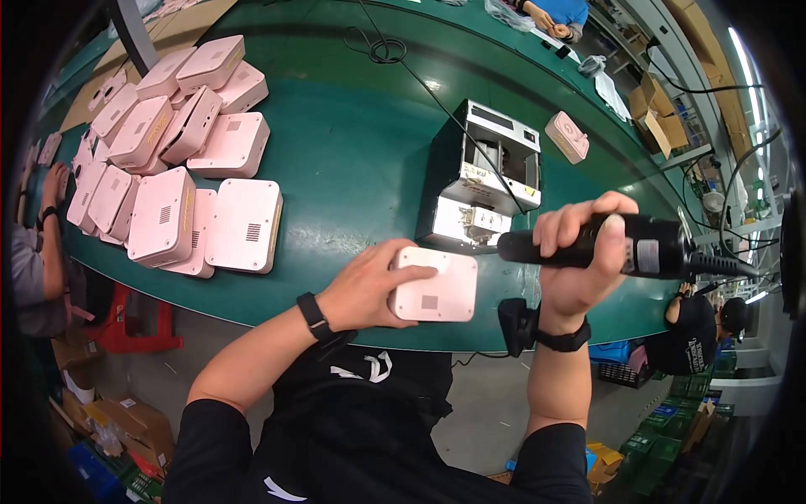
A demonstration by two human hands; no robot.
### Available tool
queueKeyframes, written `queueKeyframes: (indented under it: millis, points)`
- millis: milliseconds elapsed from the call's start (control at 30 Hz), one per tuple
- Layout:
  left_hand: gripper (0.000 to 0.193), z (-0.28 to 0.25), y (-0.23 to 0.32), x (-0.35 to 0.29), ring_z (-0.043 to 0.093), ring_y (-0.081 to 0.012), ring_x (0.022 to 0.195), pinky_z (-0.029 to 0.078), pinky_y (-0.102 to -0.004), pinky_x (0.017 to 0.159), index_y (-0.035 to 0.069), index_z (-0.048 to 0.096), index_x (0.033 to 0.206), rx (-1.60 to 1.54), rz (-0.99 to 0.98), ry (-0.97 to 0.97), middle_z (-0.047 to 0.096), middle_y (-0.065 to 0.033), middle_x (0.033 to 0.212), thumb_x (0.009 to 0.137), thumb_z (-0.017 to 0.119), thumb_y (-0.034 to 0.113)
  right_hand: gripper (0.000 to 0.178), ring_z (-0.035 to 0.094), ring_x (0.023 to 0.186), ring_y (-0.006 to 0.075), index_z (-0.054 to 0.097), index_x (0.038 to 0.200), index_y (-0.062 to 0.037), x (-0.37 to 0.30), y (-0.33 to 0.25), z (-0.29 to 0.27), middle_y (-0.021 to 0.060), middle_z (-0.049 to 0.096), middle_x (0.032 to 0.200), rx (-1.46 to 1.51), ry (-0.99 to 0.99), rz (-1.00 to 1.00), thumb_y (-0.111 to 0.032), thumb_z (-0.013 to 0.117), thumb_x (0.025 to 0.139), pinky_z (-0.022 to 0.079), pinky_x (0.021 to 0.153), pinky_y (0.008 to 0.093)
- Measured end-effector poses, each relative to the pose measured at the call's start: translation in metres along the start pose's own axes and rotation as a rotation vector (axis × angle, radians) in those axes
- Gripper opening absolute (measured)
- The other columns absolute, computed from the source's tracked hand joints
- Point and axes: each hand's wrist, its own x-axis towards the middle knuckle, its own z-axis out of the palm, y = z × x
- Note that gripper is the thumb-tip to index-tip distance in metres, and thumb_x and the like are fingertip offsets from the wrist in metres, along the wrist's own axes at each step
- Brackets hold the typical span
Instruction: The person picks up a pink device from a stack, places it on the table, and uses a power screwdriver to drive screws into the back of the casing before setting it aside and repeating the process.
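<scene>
A square, pale pink plastic housing [453, 281] with rounded corners, a small vent grille and holes near its corners is gripped by my left hand [369, 286] at the table's near edge. The left thumb lies across its upper face. My right hand [583, 256] is wrapped round a black electric screwdriver [659, 244], raised to the right of the housing. The tool lies nearly level, with its cord running off right; the two do not touch. Just beyond stands a black and silver machine [504, 126] that looks like a screw feeder.
Similar pink housings [243, 220] are heaped on the left of the green table [353, 176]. One pink part [568, 137] lies right of the machine. A black cable [428, 88] hangs across the table. Other people sit at far [558, 15], left [38, 252] and right [688, 336].
</scene>
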Motion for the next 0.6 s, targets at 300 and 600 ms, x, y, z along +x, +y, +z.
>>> queueKeyframes:
  millis: [300,600]
  points:
    - [0.073,-0.006,-0.001,0.003,0.053,-0.0345,0.117,0.046,-0.0429,0.098,0.025,0.061,0.126,0.041,-0.077,0.021,0.047,-0.0117,0.132,0.059,0.089,0.027,0.025,0.044,0.046,0.0153,0.045,0.103,-0.0072,0.004,0.010,-0.007,0.0052,0.046,0.062,-0.198,-0.031,0.113,-0.031,0.049,0.098,0.042,0.050,0.0321]
    - [0.075,0.001,-0.008,0.001,0.053,-0.0354,0.115,0.047,-0.0433,0.097,0.026,0.060,0.126,0.002,-0.051,0.051,0.046,-0.0113,0.131,0.057,0.089,0.026,0.026,0.044,0.047,0.0145,0.043,0.105,-0.0086,-0.055,-0.014,-0.030,0.0050,0.047,0.063,-0.012,-0.029,0.106,-0.031,0.052,0.096,0.042,0.050,0.0319]
